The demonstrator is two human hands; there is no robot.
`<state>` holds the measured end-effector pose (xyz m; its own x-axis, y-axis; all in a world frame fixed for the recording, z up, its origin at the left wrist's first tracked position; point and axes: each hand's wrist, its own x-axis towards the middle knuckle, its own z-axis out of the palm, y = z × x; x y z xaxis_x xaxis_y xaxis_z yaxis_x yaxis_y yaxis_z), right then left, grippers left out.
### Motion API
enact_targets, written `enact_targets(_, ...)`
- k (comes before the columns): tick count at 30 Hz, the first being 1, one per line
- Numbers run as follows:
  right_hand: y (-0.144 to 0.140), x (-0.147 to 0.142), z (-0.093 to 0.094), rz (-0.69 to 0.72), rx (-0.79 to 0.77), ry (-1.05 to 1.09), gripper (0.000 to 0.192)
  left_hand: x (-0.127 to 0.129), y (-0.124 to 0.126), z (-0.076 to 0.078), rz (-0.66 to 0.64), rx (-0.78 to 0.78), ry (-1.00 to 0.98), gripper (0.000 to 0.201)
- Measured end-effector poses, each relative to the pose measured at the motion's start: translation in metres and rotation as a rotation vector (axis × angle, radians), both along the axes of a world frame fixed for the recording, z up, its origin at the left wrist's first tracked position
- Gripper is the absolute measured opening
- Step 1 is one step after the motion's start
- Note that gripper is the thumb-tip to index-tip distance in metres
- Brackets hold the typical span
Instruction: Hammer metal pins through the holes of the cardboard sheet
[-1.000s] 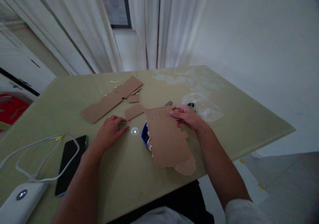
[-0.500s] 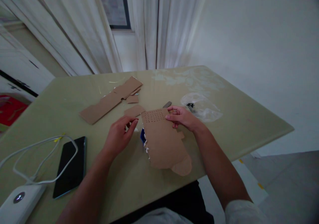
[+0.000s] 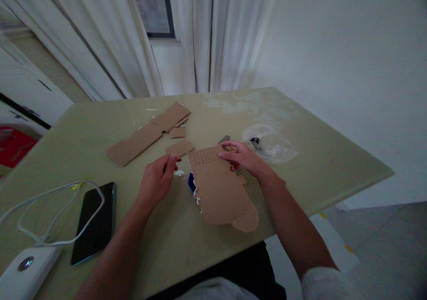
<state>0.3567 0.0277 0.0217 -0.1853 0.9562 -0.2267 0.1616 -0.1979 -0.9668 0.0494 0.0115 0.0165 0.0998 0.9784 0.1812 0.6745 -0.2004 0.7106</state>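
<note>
My right hand (image 3: 242, 157) grips the upper right corner of a cut cardboard piece (image 3: 222, 189), thumb on top. Rows of small holes run across its upper end, and a rounded flap sticks out at its lower right. White ragged bits line its left edge, where a blue thing (image 3: 191, 183) shows partly from underneath. Left of the cardboard, apart from it, my left hand (image 3: 157, 178) is closed with thumb and forefinger together; whatever may be between them is too small to make out. A small clear, shiny thing (image 3: 180, 174) lies by its fingertips.
Beyond my hands lie a long cardboard strip (image 3: 150, 133), a small cardboard scrap (image 3: 180, 148) and a grey tool end (image 3: 224, 139). A clear plastic bag (image 3: 273, 144) with small black pieces is at right. At left are a dark-screened phone (image 3: 93, 220), white cable and power bank (image 3: 30, 269).
My left fingertips have drawn slightly left and closed up, uncovering more of the clear thing. The cardboard's lower end has shifted slightly up and right; my right hand keeps hold of it.
</note>
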Motion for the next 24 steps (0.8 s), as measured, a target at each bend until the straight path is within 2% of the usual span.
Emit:
enact_targets(4,0.0,-0.001,0.001,-0.047,-0.002,-0.018,0.049,-0.02,0.009,-0.001,0.155,0.039,0.269,0.057)
enact_targets(7,0.002,0.0,0.001,-0.115,0.021,-0.053,0.039,-0.04,0.017,-0.006,0.262,-0.048,0.465,0.052)
enact_targets(10,0.006,0.006,-0.003,-0.211,0.097,-0.153,0.034,-0.057,0.023,-0.013,0.212,-0.145,0.549,0.045)
enact_targets(12,0.008,0.011,-0.008,-0.271,0.206,-0.287,0.033,-0.066,0.027,-0.017,0.16,-0.196,0.526,0.046)
enact_targets(15,0.011,0.015,-0.015,-0.339,0.368,-0.597,0.026,-0.076,0.032,-0.02,0.111,-0.253,0.452,0.047)
enact_targets(17,0.012,0.015,-0.02,-0.343,0.399,-0.748,0.023,-0.081,0.034,-0.02,0.095,-0.289,0.403,0.047)
enact_targets(22,0.015,0.014,-0.031,-0.284,0.441,-0.925,0.034,-0.087,0.033,-0.021,0.061,-0.359,0.259,0.054)
enact_targets(24,0.015,0.015,-0.035,-0.255,0.438,-1.021,0.033,-0.088,0.033,-0.022,0.051,-0.374,0.245,0.052)
